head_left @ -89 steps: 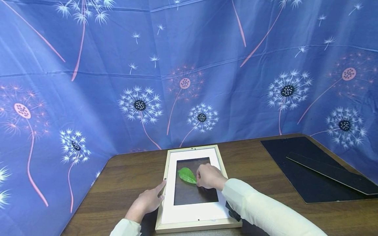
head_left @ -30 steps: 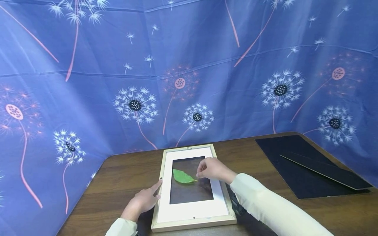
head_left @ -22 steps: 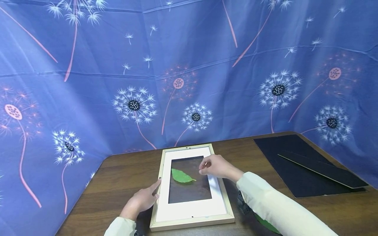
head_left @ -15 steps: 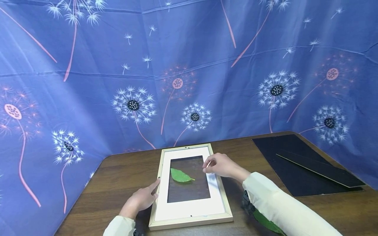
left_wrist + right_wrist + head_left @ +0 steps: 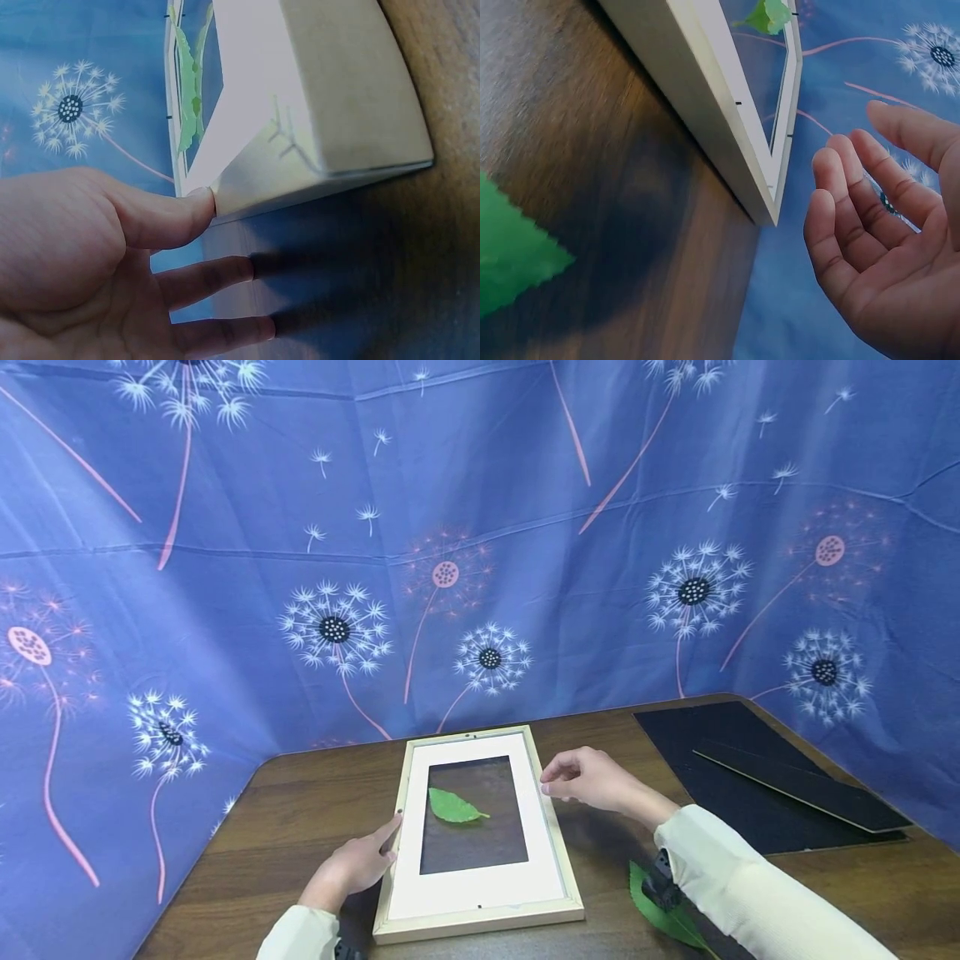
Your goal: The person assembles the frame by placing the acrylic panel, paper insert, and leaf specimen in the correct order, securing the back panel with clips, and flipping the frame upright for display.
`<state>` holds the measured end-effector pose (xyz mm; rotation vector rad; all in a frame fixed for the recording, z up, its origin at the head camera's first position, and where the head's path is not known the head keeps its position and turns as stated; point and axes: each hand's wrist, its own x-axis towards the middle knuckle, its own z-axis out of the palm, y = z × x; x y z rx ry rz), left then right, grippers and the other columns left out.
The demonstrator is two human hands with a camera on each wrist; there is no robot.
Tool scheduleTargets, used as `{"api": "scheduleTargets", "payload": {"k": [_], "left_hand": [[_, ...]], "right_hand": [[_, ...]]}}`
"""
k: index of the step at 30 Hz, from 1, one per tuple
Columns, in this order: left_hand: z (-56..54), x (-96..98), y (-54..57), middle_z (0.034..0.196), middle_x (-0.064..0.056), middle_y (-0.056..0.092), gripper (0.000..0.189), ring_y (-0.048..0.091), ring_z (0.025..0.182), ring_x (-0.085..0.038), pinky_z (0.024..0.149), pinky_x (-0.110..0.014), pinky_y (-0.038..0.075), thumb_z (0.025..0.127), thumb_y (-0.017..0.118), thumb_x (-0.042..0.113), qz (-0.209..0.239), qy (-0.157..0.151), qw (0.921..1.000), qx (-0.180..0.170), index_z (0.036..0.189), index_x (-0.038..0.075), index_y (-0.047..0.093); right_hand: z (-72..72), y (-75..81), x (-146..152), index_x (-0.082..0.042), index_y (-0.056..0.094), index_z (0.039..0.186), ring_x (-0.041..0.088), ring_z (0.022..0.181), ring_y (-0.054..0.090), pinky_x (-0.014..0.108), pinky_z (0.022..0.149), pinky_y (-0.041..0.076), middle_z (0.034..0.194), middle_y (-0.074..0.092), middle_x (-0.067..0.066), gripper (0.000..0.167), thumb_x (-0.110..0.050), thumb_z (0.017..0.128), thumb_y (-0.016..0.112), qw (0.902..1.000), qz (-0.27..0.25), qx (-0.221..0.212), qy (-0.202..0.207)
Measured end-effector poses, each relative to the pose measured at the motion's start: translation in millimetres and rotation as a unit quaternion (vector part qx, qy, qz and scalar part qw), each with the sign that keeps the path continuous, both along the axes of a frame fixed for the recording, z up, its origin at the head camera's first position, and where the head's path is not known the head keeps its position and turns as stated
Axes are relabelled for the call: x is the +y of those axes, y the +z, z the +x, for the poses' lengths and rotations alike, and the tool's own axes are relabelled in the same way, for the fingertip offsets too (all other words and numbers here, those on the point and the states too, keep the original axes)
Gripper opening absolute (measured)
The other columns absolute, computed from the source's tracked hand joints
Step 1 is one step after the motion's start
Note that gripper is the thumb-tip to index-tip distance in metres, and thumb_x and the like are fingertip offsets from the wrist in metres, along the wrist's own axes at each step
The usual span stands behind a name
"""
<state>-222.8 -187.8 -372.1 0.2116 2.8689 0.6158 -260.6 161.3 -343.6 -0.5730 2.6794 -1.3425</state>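
Observation:
A pale wooden picture frame point(image 5: 480, 913) with a white mat point(image 5: 442, 897) lies on the table, and a green leaf point(image 5: 454, 807) rests inside the mat's window, its stem pointing right. My left hand point(image 5: 351, 867) touches the frame's left edge with its fingers extended; in the left wrist view its thumb point(image 5: 169, 219) lies against the wooden side. My right hand point(image 5: 588, 778) hovers just beyond the frame's right edge, fingers loosely bent and holding nothing. In the right wrist view its palm point(image 5: 900, 300) shows bare beside the frame's corner.
A second green leaf point(image 5: 663, 917) lies on the table right of the frame, partly under my right wrist's black camera point(image 5: 660, 883). A black board point(image 5: 675, 731) with a narrower black piece point(image 5: 802, 787) on it lies at the right. A blue dandelion-print cloth point(image 5: 375, 485) hangs behind.
My right hand has let go of the leaf's stem and moved right, off the mat window. The second leaf on the right has come into view. My left hand stays at the frame's edge.

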Motion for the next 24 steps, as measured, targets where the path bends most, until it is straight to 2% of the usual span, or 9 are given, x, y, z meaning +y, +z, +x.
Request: {"api": "scheduleTargets", "payload": {"k": [4,15,24], "left_hand": [[0.2,-0.4,0.0,0.133,-0.037,0.056,0.054,0.054,0.121,-0.058,0.103,-0.068,0.039,0.101,0.056,0.011,-0.001,-0.002,1.0,0.002,0.151,-0.001,0.042],[-1.4,-0.7,-0.8,0.133,-0.038,0.056,0.055,0.053,0.122,-0.058,0.104,-0.068,0.038,0.102,0.055,0.011,-0.006,0.0,1.0,-0.006,0.153,-0.001,0.039],[-0.8,1.9,-1.6,0.134,-0.038,0.055,0.054,0.052,0.123,-0.058,0.105,-0.068,0.037,0.102,0.054,0.011,-0.002,0.003,1.0,-0.009,0.153,-0.001,0.039]], "right_hand": [[6.0,1.8,11,0.0,0.072,0.107,0.023,0.075,0.062,0.036,0.064,0.054,0.082,0.067,0.007,0.02,-0.015,0.094,0.072,1.0,-0.004,0.0,0.001],[22.4,1.6,45,-0.003,0.071,0.111,0.023,0.079,0.061,0.033,0.063,0.051,0.081,0.064,0.002,0.023,-0.02,0.095,0.071,0.9999,-0.011,-0.001,-0.003],[35.5,-1.4,76,0.0,0.07,0.115,0.025,0.082,0.063,0.032,0.063,0.052,0.088,0.067,0.003,0.027,-0.021,0.097,0.069,0.9999,-0.008,0.001,0.011]]}}
